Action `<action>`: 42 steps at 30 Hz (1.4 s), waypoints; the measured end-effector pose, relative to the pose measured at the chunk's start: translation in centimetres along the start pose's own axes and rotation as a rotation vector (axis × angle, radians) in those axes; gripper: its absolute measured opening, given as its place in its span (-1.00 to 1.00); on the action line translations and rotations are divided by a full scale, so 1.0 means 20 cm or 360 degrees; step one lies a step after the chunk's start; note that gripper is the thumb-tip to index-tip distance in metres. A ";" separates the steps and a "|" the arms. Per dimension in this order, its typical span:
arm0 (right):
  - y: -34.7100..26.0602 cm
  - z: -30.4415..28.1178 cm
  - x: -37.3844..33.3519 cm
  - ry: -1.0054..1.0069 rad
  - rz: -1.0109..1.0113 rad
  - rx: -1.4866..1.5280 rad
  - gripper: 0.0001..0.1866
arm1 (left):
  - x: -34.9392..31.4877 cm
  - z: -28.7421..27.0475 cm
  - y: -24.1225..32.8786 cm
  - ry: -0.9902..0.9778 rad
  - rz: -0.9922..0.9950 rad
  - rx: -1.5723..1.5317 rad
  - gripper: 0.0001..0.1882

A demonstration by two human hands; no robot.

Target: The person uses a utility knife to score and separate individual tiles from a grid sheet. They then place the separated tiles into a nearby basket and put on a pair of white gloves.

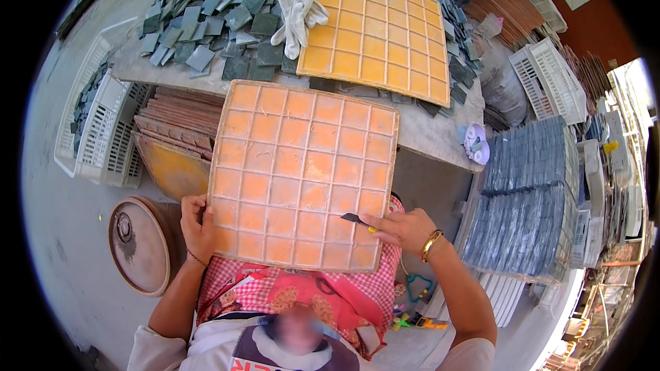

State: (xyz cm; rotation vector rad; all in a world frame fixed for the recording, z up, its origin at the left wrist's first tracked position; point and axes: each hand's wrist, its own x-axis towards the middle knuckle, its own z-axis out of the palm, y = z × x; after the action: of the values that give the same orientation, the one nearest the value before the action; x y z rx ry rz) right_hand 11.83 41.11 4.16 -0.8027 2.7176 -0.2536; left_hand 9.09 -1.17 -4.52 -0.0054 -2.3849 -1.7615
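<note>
An orange square tray [287, 159] with raised pale grid ribs spans from over my lap to the table's near edge. Thin stringy shreds lie on its surface. My left hand [197, 228] is closed on the tray's left edge, thumb at the rim. In my right hand [407, 231] is a small knife [354, 219], its dark blade low over the tray's lower right cells. Whether the blade touches a rib, I cannot tell. Beyond it, a yellow grid tray [375, 31] lies on the table among dark tiles, a white glove [298, 19] overlapping its left edge.
Loose grey-green stone tiles [199, 27] cover much of the table [440, 139]. White plastic crates [124, 134] stand at left, beside stacked boards [175, 120] under the table and a round brown drum [141, 244]. Stacked wrapped tiles [526, 199] and a purple dish [476, 143] are at right.
</note>
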 end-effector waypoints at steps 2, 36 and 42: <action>-0.02 0.00 -0.01 -0.0039 -0.0003 0.0057 -0.48 | -0.01 0.00 0.00 0.0018 -0.0014 -0.0004 -0.82; -0.58 0.28 -0.15 0.0557 0.0927 0.0547 -0.46 | -0.01 0.01 -0.03 0.0006 -0.0017 -0.0168 -0.80; -0.69 0.33 -0.13 0.0714 0.0933 0.0809 -0.45 | -0.01 0.01 -0.03 0.0009 -0.0027 -0.0211 -0.80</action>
State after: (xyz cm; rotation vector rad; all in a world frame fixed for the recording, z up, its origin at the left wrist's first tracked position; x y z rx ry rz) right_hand 23.05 30.59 2.05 0.2217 2.9155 -1.0232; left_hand 9.26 -1.15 -5.27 0.0020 -2.2662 -1.9212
